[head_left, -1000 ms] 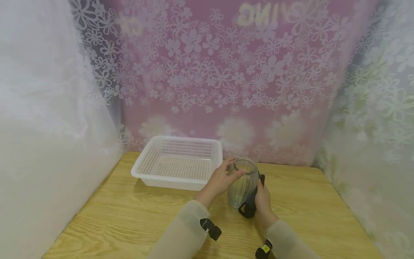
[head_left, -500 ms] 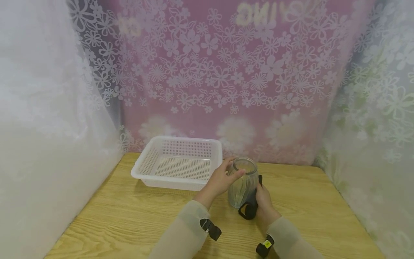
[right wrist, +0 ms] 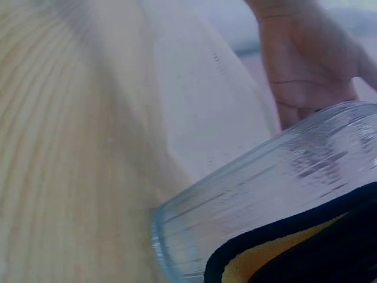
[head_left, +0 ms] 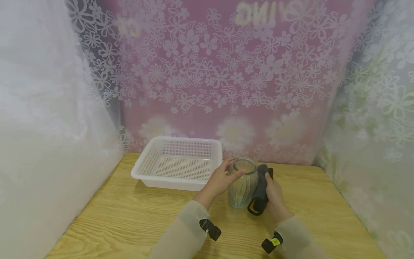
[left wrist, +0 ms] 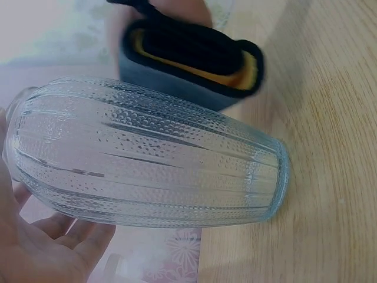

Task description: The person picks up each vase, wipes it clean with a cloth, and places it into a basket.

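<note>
A clear ribbed glass vase [head_left: 240,190] stands upright on the wooden table, its wide mouth open at the top. My left hand [head_left: 223,178] holds it near the neck, thumb at the near side of the rim and fingers behind. Just right of the vase, my right hand [head_left: 275,196] grips a folded dark grey cloth [head_left: 261,189] with black edging. The left wrist view shows a yellow inner side in the folded cloth [left wrist: 171,78], close beside the ribbed vase [left wrist: 153,159]. Whether cloth and glass touch, I cannot tell.
A white perforated plastic basket [head_left: 176,182] sits behind and left of the vase, with nothing in it. A pink flowered curtain [head_left: 207,79] hangs at the table's back edge. Pale sheets flank the wooden table [head_left: 129,223] on both sides.
My right hand has moved right with the cloth, from against the vase's side and front to beside it, and more of the cloth shows. The left hand and vase stay put.
</note>
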Demonstrator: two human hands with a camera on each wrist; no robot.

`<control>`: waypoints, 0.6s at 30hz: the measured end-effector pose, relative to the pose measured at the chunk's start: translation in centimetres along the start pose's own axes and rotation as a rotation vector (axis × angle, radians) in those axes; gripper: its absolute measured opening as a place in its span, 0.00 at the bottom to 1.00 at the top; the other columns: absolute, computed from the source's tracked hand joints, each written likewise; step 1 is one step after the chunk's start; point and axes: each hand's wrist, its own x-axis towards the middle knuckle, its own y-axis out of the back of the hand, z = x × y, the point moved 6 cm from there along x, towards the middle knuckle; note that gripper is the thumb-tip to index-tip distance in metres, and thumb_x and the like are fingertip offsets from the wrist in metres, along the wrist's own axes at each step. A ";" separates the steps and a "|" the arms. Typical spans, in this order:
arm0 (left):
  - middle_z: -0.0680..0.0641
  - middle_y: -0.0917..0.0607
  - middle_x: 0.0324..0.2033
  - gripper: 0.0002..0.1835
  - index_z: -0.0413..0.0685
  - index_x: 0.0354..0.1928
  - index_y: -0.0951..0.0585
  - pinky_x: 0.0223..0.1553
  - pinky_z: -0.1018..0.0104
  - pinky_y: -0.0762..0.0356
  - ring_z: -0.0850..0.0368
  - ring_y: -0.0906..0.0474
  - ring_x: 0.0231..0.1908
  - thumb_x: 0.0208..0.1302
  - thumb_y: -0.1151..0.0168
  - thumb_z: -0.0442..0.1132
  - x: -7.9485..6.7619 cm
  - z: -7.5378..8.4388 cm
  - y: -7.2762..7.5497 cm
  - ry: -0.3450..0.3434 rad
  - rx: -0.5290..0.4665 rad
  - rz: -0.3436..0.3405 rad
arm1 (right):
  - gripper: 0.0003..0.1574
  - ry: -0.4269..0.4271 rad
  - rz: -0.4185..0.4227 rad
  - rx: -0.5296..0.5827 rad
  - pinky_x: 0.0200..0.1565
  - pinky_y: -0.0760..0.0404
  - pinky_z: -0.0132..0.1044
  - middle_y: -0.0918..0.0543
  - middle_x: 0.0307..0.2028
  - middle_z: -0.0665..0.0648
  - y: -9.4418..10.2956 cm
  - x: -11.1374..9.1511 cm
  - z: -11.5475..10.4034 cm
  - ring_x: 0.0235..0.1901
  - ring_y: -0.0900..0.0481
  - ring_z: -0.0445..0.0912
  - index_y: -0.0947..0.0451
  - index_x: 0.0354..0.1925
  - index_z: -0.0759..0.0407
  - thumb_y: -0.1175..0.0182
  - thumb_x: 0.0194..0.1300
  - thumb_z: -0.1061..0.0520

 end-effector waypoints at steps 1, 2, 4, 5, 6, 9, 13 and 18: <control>0.50 0.30 0.71 0.40 0.77 0.74 0.39 0.62 0.41 0.30 0.42 0.33 0.68 0.62 0.44 0.73 0.0 0.0 0.0 -0.003 -0.001 0.000 | 0.47 0.003 0.000 0.008 0.58 0.29 0.33 0.40 0.71 0.59 0.1 -0.2 -0.4 0.59 0.32 0.44 0.57 0.80 0.56 0.64 0.77 0.31; 0.49 0.30 0.71 0.40 0.77 0.74 0.39 0.62 0.41 0.30 0.42 0.33 0.68 0.62 0.44 0.73 0.0 0.0 0.0 -0.006 -0.002 0.001 | 0.47 0.011 0.001 0.013 0.57 0.28 0.32 0.40 0.71 0.58 0.1 -0.5 -0.9 0.59 0.31 0.43 0.57 0.80 0.55 0.63 0.77 0.31; 0.49 0.30 0.71 0.39 0.77 0.74 0.39 0.62 0.41 0.30 0.41 0.33 0.68 0.62 0.43 0.73 0.1 -0.1 0.0 -0.010 -0.004 0.002 | 0.47 0.022 -0.002 0.033 0.56 0.26 0.31 0.40 0.70 0.56 0.2 -1.1 -1.8 0.58 0.30 0.42 0.57 0.80 0.52 0.63 0.76 0.30; 0.49 0.30 0.71 0.39 0.77 0.74 0.39 0.62 0.41 0.30 0.41 0.33 0.68 0.62 0.43 0.73 0.1 -0.1 0.0 -0.013 -0.004 0.002 | 0.47 0.031 -0.006 0.042 0.56 0.26 0.30 0.40 0.70 0.55 0.2 -1.3 -2.2 0.58 0.30 0.41 0.58 0.81 0.51 0.62 0.76 0.30; 0.49 0.30 0.71 0.39 0.77 0.74 0.38 0.62 0.41 0.29 0.40 0.33 0.68 0.63 0.43 0.73 0.1 -0.1 0.0 -0.016 -0.005 0.002 | 0.47 0.042 -0.008 0.060 0.55 0.26 0.29 0.40 0.70 0.54 0.2 -1.5 -2.6 0.58 0.30 0.40 0.59 0.81 0.49 0.62 0.76 0.31; 0.49 0.30 0.70 0.38 0.77 0.73 0.38 0.62 0.40 0.30 0.40 0.33 0.68 0.63 0.43 0.72 0.2 -0.2 0.0 -0.019 -0.008 0.001 | 0.47 0.080 0.012 0.059 0.51 0.24 0.27 0.39 0.69 0.54 0.3 -2.2 -3.6 0.56 0.29 0.40 0.58 0.81 0.46 0.61 0.75 0.30; 0.49 0.30 0.71 0.38 0.77 0.73 0.38 0.62 0.40 0.30 0.40 0.33 0.68 0.63 0.43 0.72 0.2 -0.3 0.0 -0.020 -0.006 -0.002 | 0.47 0.165 0.051 0.008 0.48 0.23 0.27 0.38 0.69 0.57 0.2 -3.0 -5.0 0.54 0.27 0.41 0.56 0.81 0.46 0.61 0.74 0.30; 0.49 0.30 0.71 0.38 0.77 0.73 0.38 0.62 0.40 0.31 0.42 0.34 0.69 0.63 0.43 0.72 0.2 -0.2 0.0 -0.028 -0.008 -0.006 | 0.42 0.285 0.079 -0.051 0.48 0.23 0.27 0.36 0.68 0.57 -0.6 -4.4 -6.7 0.55 0.28 0.43 0.52 0.80 0.41 0.62 0.75 0.31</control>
